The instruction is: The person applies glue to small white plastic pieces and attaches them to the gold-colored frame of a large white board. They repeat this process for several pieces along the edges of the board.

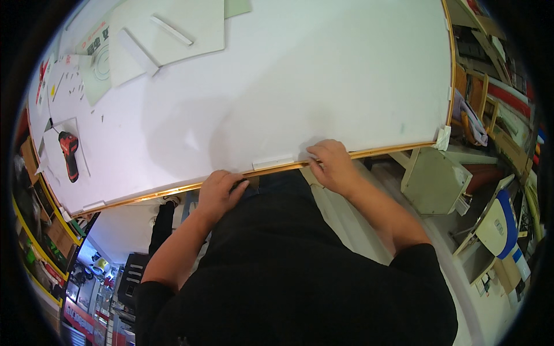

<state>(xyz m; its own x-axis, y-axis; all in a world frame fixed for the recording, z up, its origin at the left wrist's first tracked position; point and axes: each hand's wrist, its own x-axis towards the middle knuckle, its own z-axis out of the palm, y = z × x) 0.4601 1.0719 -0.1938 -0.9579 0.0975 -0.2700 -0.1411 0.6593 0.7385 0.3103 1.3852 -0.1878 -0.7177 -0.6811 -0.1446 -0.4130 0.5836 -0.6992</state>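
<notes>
In front of me lies a large white board (277, 98) with a gold-coloured trim strip (164, 193) along its near edge. My left hand (218, 195) rests at that edge left of my body, fingers curled over the trim and thumb pointing inward. To the right, my right hand (332, 164) grips the same edge, with its fingertips on the white surface and its thumb low against the trim. Between the hands, a short white strip (273, 164) sits along the edge. The undersides of both grips are hidden.
A red and black cordless drill (68, 155) lies at the left on a small sheet. Scattered screws, flat panels (179, 40) and loose white strips (137, 52) are at the far left. A white corner piece (443, 138) covers the right corner. A grey metal box (434, 181) stands beyond.
</notes>
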